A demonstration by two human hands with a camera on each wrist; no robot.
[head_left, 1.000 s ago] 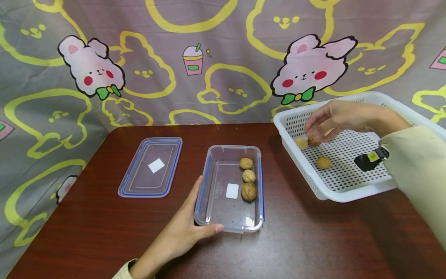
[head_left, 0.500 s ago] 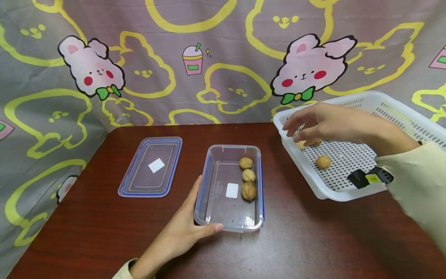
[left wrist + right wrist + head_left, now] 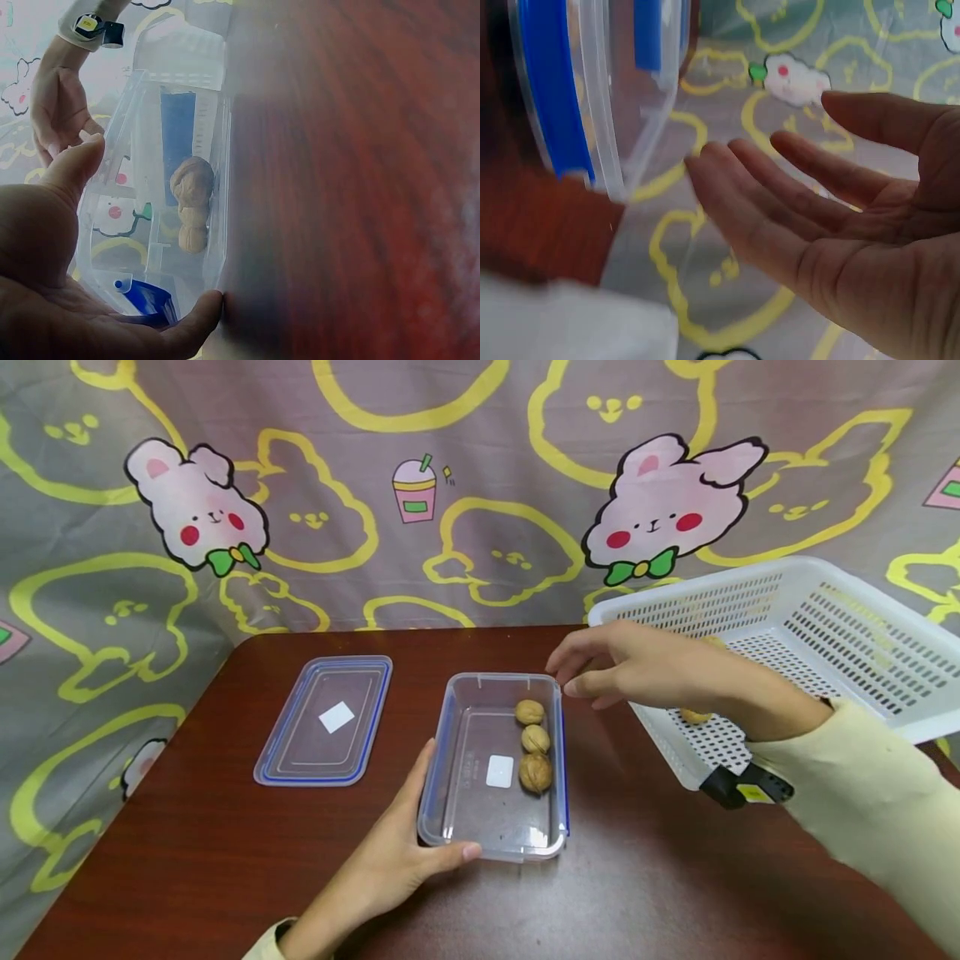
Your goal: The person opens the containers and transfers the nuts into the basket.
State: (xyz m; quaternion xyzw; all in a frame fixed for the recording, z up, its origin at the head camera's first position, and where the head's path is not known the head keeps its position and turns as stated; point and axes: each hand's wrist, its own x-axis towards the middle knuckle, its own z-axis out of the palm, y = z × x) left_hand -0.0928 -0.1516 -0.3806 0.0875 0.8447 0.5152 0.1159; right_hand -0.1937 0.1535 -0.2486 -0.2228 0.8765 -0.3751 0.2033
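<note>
My left hand [image 3: 397, 852] grips a clear plastic storage box [image 3: 476, 814] at its near left corner, thumb over the front rim. Three walnuts [image 3: 536, 772] lie in a row along the box's right wall; the left wrist view shows these walnuts [image 3: 193, 202] through the clear plastic. My right hand [image 3: 637, 668] hovers by the far right corner of the box, fingertips near the rim. In the right wrist view that hand [image 3: 855, 202] has loosely bent fingers apart from the thumb and nothing between them, beside a blue latch [image 3: 551, 90] of the box.
A white perforated basket [image 3: 847, 652] stands at the right, partly covered by my right arm, with a walnut [image 3: 696, 717] in it. The box's clear lid [image 3: 311, 752] with a blue seal lies flat at the left. A patterned curtain [image 3: 510, 460] hangs behind the table.
My right hand has moved left from among the walnuts in the basket, over its rim, to the far right corner of the box. The left hand and box have stayed in place.
</note>
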